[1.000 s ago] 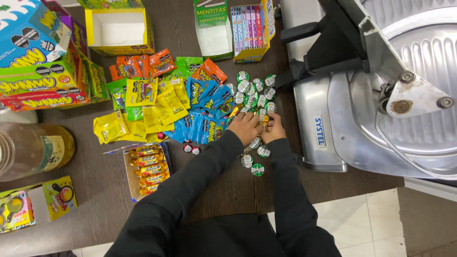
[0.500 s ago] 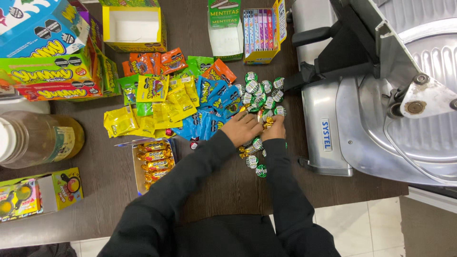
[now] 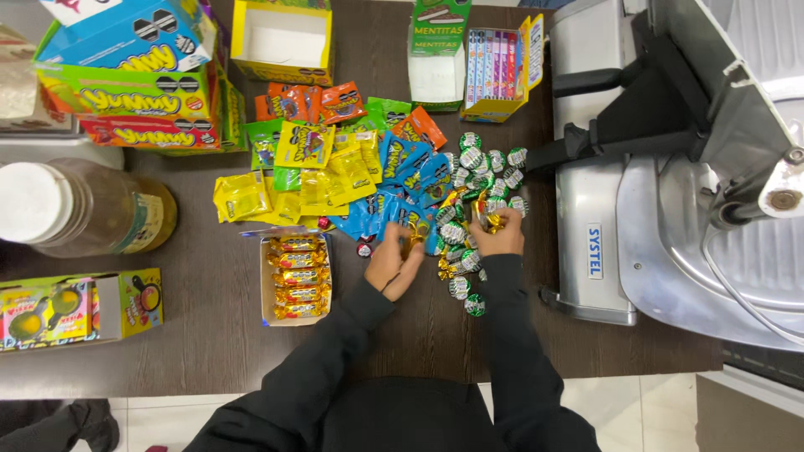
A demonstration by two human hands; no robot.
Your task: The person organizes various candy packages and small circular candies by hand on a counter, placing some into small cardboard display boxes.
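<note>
dark brown wooden desk [image 3: 209, 335], sweets spread across it. left hand [image 3: 394, 264]: fingers curled around a small gold-wrapped candy [image 3: 410, 243], just near the blue sachets [image 3: 394, 180]. right hand [image 3: 496, 234]: clenched on gold foil candies [image 3: 487, 219] at the near edge of the green-and-white round wrapped candies [image 3: 481, 163]. open cardboard tray of gold bars [image 3: 295, 276] left of the left hand. grey metal slicing machine [image 3: 670, 209] at right.

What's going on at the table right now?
A person in black sleeves works over a dark table strewn with sweets. The left hand pinches a gold-wrapped candy beside the small tray of gold bars. The right hand picks at gold wrappers among the green-and-white round candies. Yellow and blue packets lie alongside.
</note>
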